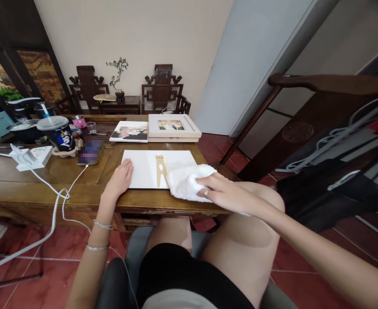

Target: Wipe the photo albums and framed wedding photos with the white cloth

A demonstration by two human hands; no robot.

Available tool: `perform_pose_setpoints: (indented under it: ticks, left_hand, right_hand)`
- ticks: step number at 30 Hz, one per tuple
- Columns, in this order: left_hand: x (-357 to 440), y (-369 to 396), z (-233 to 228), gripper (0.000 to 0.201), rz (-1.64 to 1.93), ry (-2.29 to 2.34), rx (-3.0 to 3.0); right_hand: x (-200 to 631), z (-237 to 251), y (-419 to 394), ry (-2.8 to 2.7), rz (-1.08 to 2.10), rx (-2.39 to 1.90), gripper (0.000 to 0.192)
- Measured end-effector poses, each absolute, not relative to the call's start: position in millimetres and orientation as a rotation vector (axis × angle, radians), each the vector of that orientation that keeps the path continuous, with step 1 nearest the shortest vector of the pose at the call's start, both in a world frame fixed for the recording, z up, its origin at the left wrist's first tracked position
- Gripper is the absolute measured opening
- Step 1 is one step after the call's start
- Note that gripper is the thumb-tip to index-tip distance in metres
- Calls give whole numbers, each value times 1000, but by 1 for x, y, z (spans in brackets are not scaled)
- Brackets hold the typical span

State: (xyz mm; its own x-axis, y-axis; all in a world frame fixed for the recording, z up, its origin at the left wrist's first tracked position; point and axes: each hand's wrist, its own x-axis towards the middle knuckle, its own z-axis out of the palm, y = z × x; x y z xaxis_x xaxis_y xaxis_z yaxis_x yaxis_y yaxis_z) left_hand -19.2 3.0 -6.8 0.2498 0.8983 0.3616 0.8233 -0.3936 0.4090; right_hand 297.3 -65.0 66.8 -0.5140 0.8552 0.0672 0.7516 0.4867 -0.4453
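A white rectangular board (140, 167) with a gold figure (160, 169) in its middle lies flat on the wooden table. Along the board's left edge rests my left hand (123, 176), fingers stretched out and holding nothing. My right hand (216, 187) grips a white fluffy cloth (185, 182), which covers the board's lower right corner and reaches past the table's near edge. What lies beneath the cloth is hidden.
Behind the board are a picture frame (191, 126) and a photo panel (129, 132). On the left stand a lidded cup (58, 133), a phone (90, 152) on a cable and a white power strip (34, 158). A wooden chair (298, 111) is at right.
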Motion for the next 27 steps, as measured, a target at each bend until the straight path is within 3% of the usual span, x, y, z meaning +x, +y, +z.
perform_pose_setpoints:
  ticks: [15, 22, 27]
  left_hand:
    - [-18, 2, -6, 47, 820, 1655, 2347]
    - [-18, 2, -4, 46, 812, 1658, 2340]
    - [-19, 1, -4, 43, 842, 1647, 2316]
  right_hand:
    - [256, 59, 99, -2109, 567, -1495, 13]
    - [187, 73, 107, -2301, 541, -1481, 14]
    - [200, 69, 101, -2333, 468, -1482, 17]
